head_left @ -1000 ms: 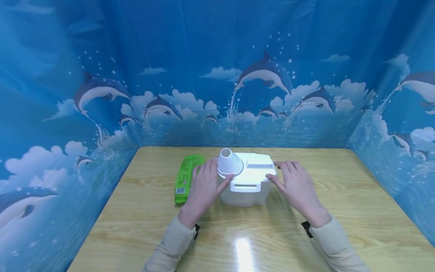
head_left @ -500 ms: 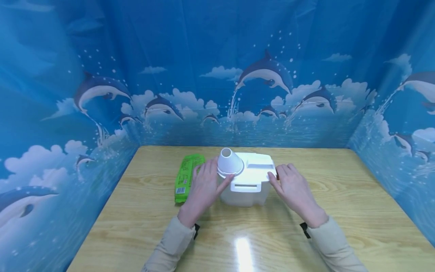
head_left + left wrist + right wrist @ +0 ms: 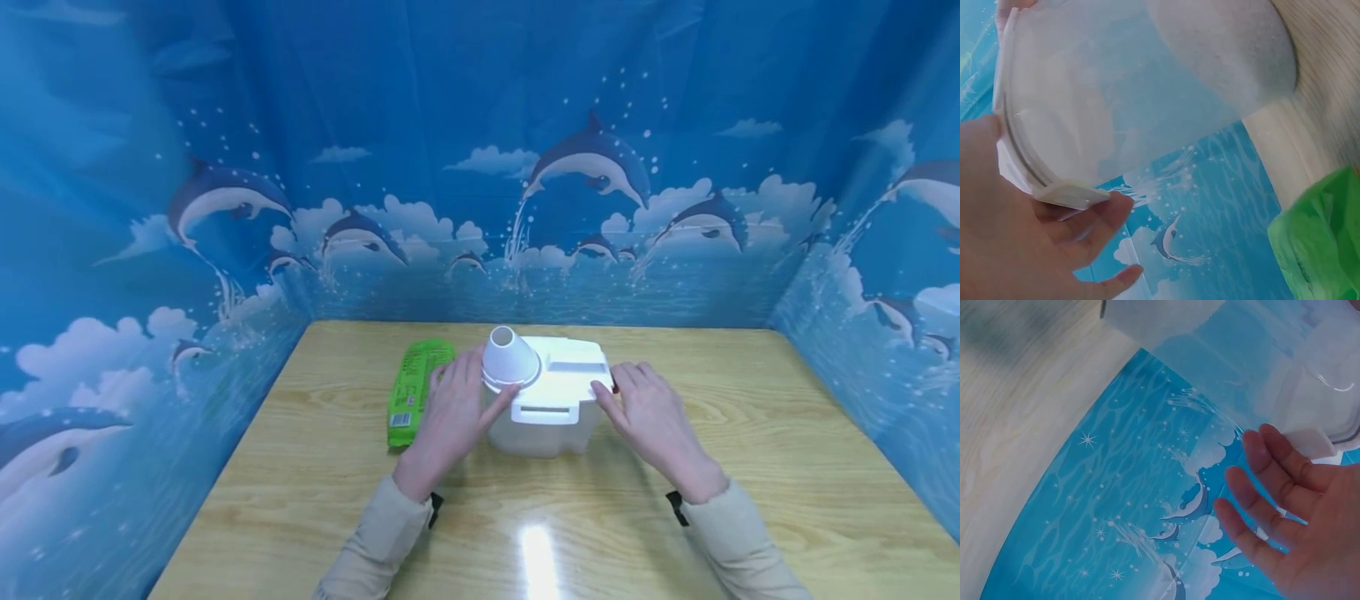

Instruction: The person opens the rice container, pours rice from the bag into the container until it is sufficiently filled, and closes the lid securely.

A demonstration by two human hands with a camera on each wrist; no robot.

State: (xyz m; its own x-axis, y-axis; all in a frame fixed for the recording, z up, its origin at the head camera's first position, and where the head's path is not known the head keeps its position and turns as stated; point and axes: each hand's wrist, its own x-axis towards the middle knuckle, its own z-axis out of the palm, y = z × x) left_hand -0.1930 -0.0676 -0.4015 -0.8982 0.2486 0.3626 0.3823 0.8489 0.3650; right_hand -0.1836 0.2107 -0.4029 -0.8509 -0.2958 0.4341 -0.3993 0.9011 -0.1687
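Observation:
A translucent storage container (image 3: pixel 543 439) stands on the table, with pale grainy contents showing at its bottom in the left wrist view. Its white lid (image 3: pixel 562 387) has a handle recess and a front latch (image 3: pixel 545 412). A white cone-shaped cup (image 3: pixel 510 358) sits on the lid's left part. My left hand (image 3: pixel 453 412) grips the lid's left side, thumb on the front edge and fingers by a side latch (image 3: pixel 1072 194). My right hand (image 3: pixel 652 421) holds the lid's right side, thumb at the front corner, fingertips against the latch (image 3: pixel 1310 442) there.
A green printed packet (image 3: pixel 408 396) lies left of the container, partly behind my left hand. The wooden table (image 3: pixel 750 450) is bounded at the back and sides by a blue dolphin-patterned curtain (image 3: pixel 420 167).
My right hand has moved slightly left, and its fingers have closed in against the lid's right side. My left hand and the container have stayed in place.

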